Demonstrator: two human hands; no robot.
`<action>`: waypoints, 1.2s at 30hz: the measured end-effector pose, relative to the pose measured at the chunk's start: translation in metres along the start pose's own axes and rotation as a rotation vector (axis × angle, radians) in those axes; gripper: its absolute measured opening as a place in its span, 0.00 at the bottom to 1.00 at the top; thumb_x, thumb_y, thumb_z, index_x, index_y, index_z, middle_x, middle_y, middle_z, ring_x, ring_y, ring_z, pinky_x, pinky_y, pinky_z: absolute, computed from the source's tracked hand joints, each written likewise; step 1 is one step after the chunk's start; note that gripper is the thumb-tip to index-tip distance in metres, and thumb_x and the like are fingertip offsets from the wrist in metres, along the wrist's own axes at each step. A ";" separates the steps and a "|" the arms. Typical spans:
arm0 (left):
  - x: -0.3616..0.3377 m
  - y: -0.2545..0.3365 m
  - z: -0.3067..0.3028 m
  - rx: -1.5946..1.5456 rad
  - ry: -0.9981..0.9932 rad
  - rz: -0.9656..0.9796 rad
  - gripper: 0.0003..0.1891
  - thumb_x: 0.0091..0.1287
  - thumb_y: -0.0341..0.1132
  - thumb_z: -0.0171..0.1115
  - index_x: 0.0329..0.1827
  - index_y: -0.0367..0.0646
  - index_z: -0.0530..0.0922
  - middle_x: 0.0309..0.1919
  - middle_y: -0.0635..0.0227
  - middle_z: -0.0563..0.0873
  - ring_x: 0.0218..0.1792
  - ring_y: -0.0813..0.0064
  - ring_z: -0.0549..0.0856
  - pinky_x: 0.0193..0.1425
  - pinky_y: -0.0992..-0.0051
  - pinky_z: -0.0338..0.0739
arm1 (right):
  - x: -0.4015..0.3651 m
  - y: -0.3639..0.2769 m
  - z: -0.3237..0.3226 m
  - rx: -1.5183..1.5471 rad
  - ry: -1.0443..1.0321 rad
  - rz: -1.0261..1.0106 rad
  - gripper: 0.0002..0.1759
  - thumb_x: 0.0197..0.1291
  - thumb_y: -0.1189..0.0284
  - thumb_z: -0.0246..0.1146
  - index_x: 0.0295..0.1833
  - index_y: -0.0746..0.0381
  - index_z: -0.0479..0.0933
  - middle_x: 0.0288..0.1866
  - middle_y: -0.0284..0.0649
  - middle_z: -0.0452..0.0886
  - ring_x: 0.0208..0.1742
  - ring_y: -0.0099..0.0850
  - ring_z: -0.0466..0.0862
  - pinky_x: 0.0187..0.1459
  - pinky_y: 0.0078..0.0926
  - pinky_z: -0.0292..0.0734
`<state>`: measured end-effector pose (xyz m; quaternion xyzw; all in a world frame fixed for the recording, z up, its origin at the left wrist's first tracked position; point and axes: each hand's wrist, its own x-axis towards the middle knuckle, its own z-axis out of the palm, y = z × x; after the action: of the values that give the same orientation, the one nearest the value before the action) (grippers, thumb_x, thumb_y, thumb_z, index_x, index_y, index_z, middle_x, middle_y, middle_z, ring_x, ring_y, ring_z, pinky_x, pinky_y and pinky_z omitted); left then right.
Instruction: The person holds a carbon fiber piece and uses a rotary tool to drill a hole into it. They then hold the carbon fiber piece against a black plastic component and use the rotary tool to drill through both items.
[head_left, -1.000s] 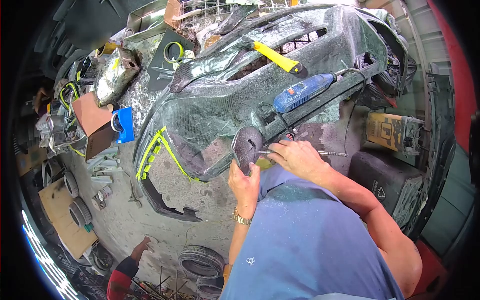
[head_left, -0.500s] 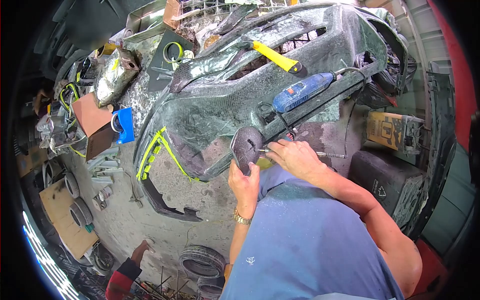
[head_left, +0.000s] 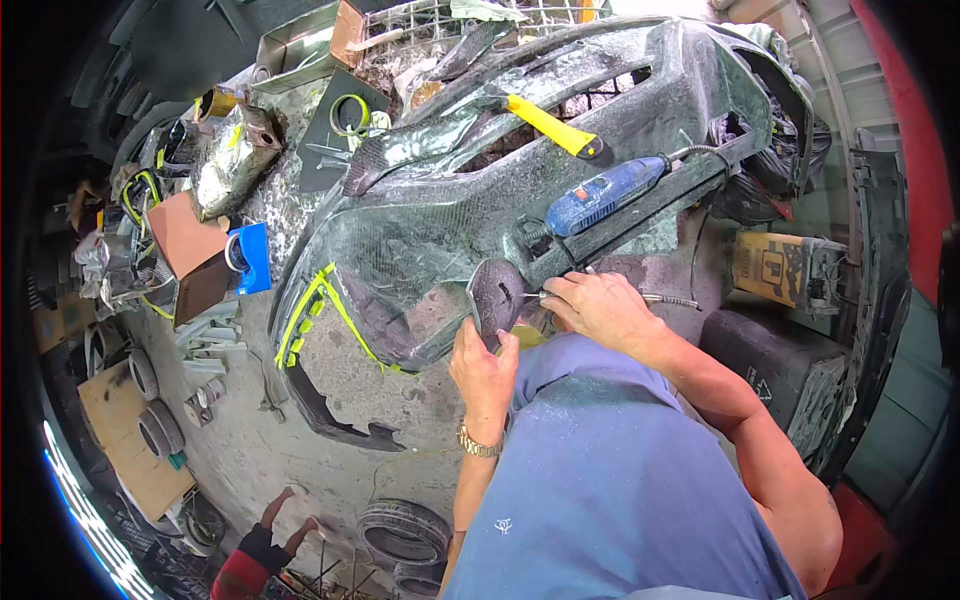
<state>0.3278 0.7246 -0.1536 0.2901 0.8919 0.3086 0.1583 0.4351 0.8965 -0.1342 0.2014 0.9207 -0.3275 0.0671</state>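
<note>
My left hand (head_left: 482,368) grips the lower end of a small dark, dusty carbon-fibre-looking piece (head_left: 493,290) with a dark slot in it. From the right, my right hand (head_left: 600,310) wraps its fingers round a rotary tool handpiece (head_left: 537,295); its thin metal tip meets the piece beside the slot. The handpiece is mostly hidden by my fingers, and a flexible shaft (head_left: 672,300) sticks out behind. Just beyond both hands, a large dust-covered carbon-fibre bumper (head_left: 400,225) carries a blue rotary tool body (head_left: 605,195) and a tool with a yellow handle (head_left: 550,125).
Yellow-green tape (head_left: 330,285) edges the bumper's left opening. Farther left are a tape roll (head_left: 349,115), a blue box (head_left: 253,258) and cardboard. Tyres (head_left: 403,530) lie on the floor near another person's legs (head_left: 270,525). A boxed item (head_left: 785,268) stands at right.
Both hands keep their grips, and the handpiece tip stays at the piece. The view has shifted slightly. At lower left, the other person's legs have moved, and both now show.
</note>
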 end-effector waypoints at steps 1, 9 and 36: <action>0.003 0.003 -0.003 -0.001 0.003 0.001 0.17 0.58 0.34 0.64 0.45 0.30 0.75 0.32 0.45 0.82 0.34 0.41 0.82 0.39 0.52 0.76 | 0.002 -0.001 -0.002 -0.022 -0.021 0.017 0.13 0.67 0.61 0.59 0.42 0.61 0.78 0.37 0.45 0.84 0.37 0.48 0.87 0.38 0.45 0.83; 0.015 0.009 -0.014 0.094 -0.097 0.041 0.16 0.58 0.34 0.65 0.43 0.31 0.74 0.32 0.47 0.82 0.34 0.43 0.82 0.37 0.52 0.76 | 0.018 -0.005 -0.010 -0.073 -0.039 -0.013 0.14 0.68 0.60 0.59 0.41 0.61 0.78 0.37 0.44 0.84 0.37 0.45 0.87 0.37 0.43 0.84; 0.029 0.004 -0.022 0.114 -0.263 -0.040 0.24 0.58 0.37 0.66 0.54 0.28 0.75 0.39 0.43 0.85 0.39 0.43 0.85 0.43 0.53 0.79 | 0.030 -0.002 -0.016 -0.110 -0.068 -0.062 0.16 0.68 0.59 0.59 0.42 0.62 0.78 0.38 0.45 0.84 0.39 0.44 0.87 0.38 0.42 0.83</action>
<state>0.2968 0.7344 -0.1372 0.3189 0.8852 0.2135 0.2630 0.4075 0.9148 -0.1285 0.1574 0.9402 -0.2852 0.0993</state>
